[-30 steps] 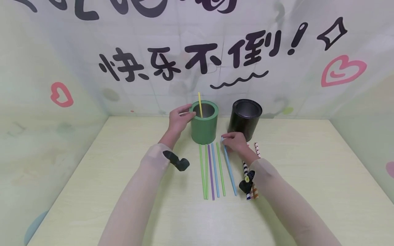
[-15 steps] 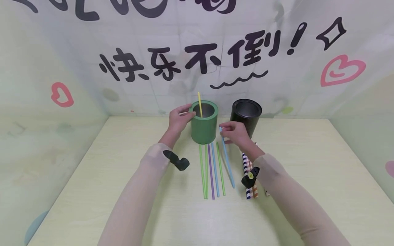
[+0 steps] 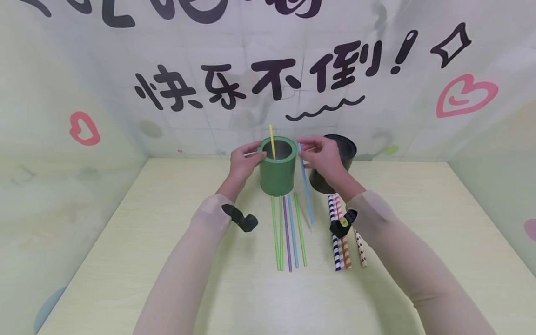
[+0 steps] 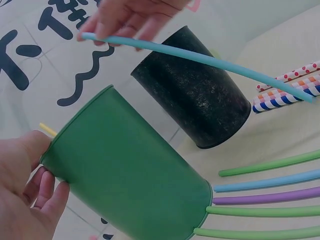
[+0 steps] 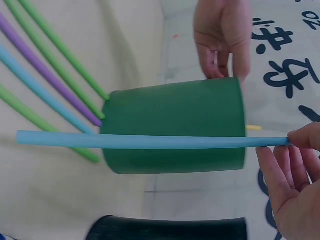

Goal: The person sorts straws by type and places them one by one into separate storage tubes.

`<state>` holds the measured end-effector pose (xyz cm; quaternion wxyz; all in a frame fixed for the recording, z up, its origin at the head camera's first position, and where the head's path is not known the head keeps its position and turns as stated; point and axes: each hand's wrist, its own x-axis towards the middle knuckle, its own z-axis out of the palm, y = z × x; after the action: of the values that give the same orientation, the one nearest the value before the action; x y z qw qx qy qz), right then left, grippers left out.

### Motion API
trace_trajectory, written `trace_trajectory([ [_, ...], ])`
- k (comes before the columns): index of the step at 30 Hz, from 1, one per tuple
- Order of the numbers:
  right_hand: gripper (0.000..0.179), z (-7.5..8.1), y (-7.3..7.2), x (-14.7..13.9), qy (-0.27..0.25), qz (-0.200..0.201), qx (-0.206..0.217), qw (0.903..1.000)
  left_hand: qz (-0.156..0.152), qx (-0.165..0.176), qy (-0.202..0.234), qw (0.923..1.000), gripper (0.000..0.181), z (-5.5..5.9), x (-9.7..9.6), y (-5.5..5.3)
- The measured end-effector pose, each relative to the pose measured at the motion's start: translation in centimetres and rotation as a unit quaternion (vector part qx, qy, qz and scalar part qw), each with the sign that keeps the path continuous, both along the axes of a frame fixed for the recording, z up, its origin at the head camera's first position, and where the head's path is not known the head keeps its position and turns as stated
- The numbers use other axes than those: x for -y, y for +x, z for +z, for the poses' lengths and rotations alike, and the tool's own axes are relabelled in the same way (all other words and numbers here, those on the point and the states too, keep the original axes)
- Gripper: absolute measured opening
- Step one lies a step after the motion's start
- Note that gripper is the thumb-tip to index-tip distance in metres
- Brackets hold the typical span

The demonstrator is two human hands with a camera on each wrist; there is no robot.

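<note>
A light blue straw (image 3: 305,186) hangs slanting above the table, its upper end pinched between thumb and fingers of my right hand (image 3: 324,158). That hand is just right of the green can (image 3: 277,179), in front of the black can (image 3: 324,182). My left hand (image 3: 244,163) holds the green can's rim from the left side; some of its fingertips show against the wall in the left wrist view. Out of the green can's mouth leans a yellow straw (image 3: 271,139). Before the can lie several thin straws: green (image 3: 275,235), purple (image 3: 287,235) and blue (image 3: 293,232).
Thick patterned paper straws lie at the right: blue-and-white striped ones (image 3: 336,246), orange striped ones (image 3: 346,258) and a dotted one (image 3: 360,251). A printed cloth backdrop (image 3: 201,135) rises close behind both cans.
My right hand has lifted the blue straw off the table, moving up and away to the level of the green can's rim. The left hand stays in place.
</note>
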<state>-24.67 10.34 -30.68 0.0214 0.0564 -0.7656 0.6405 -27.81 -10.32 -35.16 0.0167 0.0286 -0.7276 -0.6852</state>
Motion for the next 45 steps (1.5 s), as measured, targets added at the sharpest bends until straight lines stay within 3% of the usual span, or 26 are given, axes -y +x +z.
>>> trace_trajectory([
  [14,0.028,5.2,-2.6,1.8,-0.036,-0.022,-0.081,0.9958,0.001,-0.001,0.007,1.0000,0.041,0.3,-0.1,0.3],
  [34,0.029,11.0,-4.4,3.7,-0.101,-0.047,-0.116,0.9870,0.002,0.000,0.006,1.0000,0.041,-0.1,-0.1,0.2],
  [39,0.028,11.3,-4.7,4.1,-0.105,-0.051,-0.106,0.9875,0.003,-0.004,0.005,1.0000,0.040,0.0,-0.1,0.3],
  [45,0.029,9.4,-5.5,4.2,-0.106,-0.054,-0.085,0.9893,0.004,0.000,0.008,1.0000,0.040,0.0,-0.1,0.2],
])
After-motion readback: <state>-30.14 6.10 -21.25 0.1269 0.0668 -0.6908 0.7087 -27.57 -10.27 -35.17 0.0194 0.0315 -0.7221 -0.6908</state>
